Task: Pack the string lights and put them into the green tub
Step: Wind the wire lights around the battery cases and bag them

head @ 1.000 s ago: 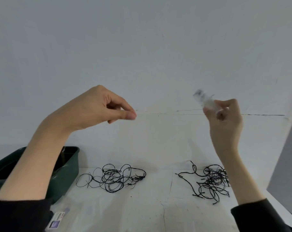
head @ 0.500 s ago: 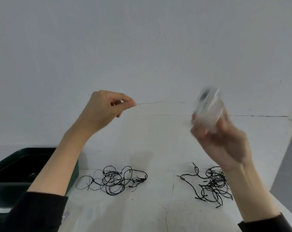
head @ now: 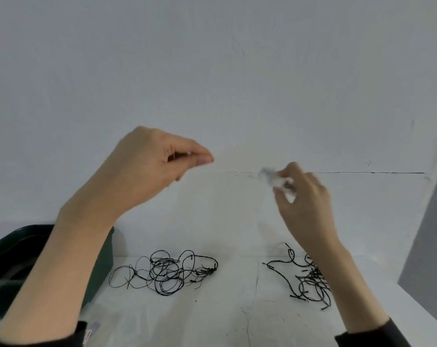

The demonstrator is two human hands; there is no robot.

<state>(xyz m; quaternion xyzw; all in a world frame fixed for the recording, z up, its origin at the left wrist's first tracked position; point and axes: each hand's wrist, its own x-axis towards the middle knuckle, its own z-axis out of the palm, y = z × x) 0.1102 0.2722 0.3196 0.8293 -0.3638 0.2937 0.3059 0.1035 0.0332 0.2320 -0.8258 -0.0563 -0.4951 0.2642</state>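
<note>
a white wall (head: 212, 71) fills the space above and behind the fingers. a thin dark line (head: 362, 173) runs level across it, starting just right of the left fingertips (head: 204, 160) and passing behind the right fingers (head: 303, 177). well below the fingers lies a white tabletop (head: 225, 309) with a fine crack (head: 247, 321). right of the right fingers stands a grey panel (head: 432, 234).

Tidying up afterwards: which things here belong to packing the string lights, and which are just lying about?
Job: left string-light tangle; right string-light tangle; green tub; blurred clear item in the right hand.
Lying about: small card by the left sleeve.
</note>
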